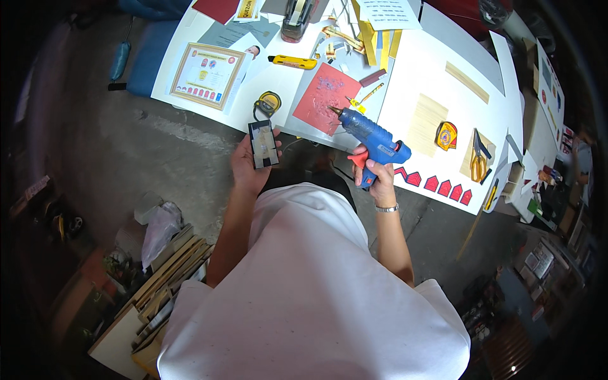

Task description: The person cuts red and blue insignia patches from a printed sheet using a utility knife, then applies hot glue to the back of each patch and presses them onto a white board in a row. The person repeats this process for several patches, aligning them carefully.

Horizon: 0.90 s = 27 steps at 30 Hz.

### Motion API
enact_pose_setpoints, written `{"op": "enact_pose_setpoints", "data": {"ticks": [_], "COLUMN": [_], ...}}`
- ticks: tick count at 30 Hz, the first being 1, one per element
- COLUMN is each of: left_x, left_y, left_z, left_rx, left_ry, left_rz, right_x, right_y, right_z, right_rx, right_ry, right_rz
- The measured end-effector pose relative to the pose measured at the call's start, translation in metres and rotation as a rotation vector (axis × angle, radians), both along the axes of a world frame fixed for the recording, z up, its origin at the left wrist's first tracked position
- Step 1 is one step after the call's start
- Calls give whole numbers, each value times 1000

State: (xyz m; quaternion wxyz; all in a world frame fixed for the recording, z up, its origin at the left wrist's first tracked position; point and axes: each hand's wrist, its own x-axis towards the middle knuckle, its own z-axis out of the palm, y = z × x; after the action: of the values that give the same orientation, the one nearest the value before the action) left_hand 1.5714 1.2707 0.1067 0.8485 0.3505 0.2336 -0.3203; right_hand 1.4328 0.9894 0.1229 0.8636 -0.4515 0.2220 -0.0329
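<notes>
My left hand [248, 163] is closed on a small dark-edged rectangular piece [263, 145] with a tan middle, just off the table's front edge. My right hand [373, 174] wraps around the grip of a blue hot glue gun [373, 136], its orange-red trigger under my fingers. The gun's nozzle points up and left, over a red sheet [326, 95] marked with glue-like spots. Beyond the left hand lies a yellow tape measure [268, 102]. A yellow utility knife [292, 61] rests farther back on the white table [266, 79].
A framed certificate [206, 75] lies at left, a tape dispenser [299, 19] at the back. To the right are scissors [479, 158], a red-yellow badge [446, 135], wood sheets [427, 120] and several red house-shaped pieces [430, 183]. Stacked boards [168, 272] stand on the floor at lower left.
</notes>
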Motion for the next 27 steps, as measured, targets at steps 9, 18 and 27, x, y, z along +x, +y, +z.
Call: {"op": "enact_pose_setpoints", "data": {"ticks": [9, 18, 27], "left_x": [55, 195, 199], "left_y": [-3, -42, -235], "left_z": [-48, -74, -52], "left_rx": [219, 1037, 790], "left_ry": [-10, -704, -1814], "left_rz": [-188, -620, -782], "right_x": [20, 34, 35], "right_y": [21, 70, 55], "right_z": [-34, -34, -55], "right_rx": [-344, -288, -301], "right_ry": [468, 600, 592], "right_rz": [-152, -406, -443]}}
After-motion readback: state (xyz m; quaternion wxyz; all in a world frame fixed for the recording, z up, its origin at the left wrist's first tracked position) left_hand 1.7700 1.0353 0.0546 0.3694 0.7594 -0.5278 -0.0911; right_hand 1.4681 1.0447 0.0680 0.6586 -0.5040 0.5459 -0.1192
